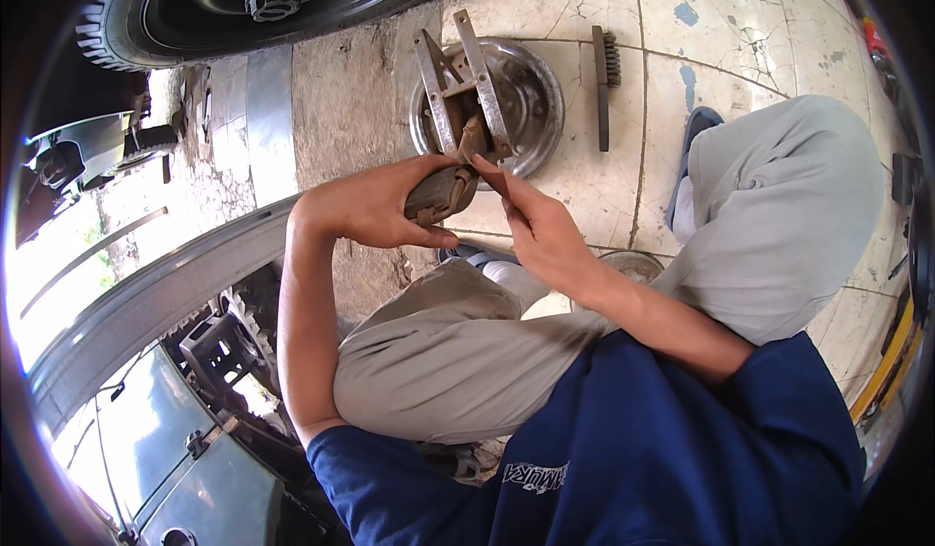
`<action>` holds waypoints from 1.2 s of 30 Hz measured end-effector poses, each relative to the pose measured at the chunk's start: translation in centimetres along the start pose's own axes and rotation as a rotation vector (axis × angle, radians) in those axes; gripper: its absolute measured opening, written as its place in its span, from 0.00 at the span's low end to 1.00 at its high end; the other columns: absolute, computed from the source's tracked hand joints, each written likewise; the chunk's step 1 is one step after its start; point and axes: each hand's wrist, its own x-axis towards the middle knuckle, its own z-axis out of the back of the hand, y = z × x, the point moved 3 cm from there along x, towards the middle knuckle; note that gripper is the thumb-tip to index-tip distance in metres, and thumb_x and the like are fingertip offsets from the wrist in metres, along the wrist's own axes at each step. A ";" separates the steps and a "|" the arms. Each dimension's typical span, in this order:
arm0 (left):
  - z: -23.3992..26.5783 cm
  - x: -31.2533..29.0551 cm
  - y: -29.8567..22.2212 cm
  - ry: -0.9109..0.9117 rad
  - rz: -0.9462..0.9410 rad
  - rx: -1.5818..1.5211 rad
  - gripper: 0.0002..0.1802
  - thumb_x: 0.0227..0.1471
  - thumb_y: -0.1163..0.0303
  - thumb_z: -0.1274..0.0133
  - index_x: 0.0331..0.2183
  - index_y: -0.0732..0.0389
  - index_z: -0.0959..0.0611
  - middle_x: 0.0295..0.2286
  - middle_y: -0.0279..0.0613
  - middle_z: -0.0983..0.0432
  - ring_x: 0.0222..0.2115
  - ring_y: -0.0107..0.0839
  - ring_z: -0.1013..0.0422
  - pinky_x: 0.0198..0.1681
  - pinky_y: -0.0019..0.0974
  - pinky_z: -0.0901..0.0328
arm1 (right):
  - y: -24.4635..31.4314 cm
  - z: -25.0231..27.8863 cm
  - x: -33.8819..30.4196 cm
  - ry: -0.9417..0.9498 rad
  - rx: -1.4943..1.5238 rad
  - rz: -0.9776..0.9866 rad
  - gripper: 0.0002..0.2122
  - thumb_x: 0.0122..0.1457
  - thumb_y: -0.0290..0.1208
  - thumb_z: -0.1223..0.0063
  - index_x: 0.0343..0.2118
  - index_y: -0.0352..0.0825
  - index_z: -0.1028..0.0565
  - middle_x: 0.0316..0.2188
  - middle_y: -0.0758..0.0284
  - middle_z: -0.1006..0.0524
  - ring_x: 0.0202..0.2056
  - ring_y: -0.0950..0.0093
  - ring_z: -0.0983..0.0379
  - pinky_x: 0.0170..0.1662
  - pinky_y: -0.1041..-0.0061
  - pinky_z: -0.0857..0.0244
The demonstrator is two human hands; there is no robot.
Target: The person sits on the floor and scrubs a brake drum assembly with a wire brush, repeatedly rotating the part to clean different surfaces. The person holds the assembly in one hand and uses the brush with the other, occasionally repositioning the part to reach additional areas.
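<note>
My left hand [365, 200] is closed round a worn, dark brown metal part [443, 195] with a curved, ridged edge. My right hand [547, 234] pinches a thin reddish-brown piece [493, 176], possibly sandpaper, against that part's right side. Just beyond my fingers, a rusty two-armed metal frame [474, 88] rests over a round silver metal dish [534, 98], perhaps a wheel cover. A narrow brown piece [472, 139] lies between the frame's arms. Whether it joins the part in my left hand, I cannot tell.
A wire brush [603, 88] lies on the cracked tiles right of the dish. A large tyre [127, 35] stands at the far left. Along my left runs a long grey metal rail [166, 278]. Tools, including a yellow one [886, 361], line the right edge. My bent legs flank the work.
</note>
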 end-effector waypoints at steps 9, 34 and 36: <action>0.3 0.0 -0.2 0.019 0.021 0.019 0.56 0.45 0.43 0.30 0.64 0.65 0.35 0.55 0.59 0.28 0.56 0.50 0.29 0.59 0.43 0.35 | 0.6 0.0 0.2 -0.001 -0.048 0.018 0.32 0.59 0.13 0.61 0.68 0.44 0.37 0.61 0.54 0.28 0.55 0.53 0.27 0.55 0.64 0.30; 0.3 -0.1 -0.3 0.015 0.004 0.019 0.54 0.45 0.43 0.30 0.64 0.63 0.34 0.56 0.58 0.29 0.56 0.49 0.30 0.60 0.43 0.35 | 3.3 1.0 0.4 0.022 -0.431 0.179 0.34 0.56 0.13 0.56 0.67 0.47 0.35 0.57 0.51 0.27 0.53 0.51 0.26 0.52 0.60 0.27; 0.1 -0.2 -0.3 0.020 0.016 0.017 0.54 0.45 0.44 0.30 0.64 0.63 0.34 0.55 0.58 0.28 0.56 0.49 0.30 0.59 0.42 0.35 | 2.1 0.9 0.4 0.010 -0.436 0.177 0.34 0.56 0.13 0.57 0.67 0.47 0.35 0.57 0.52 0.27 0.53 0.52 0.27 0.53 0.60 0.27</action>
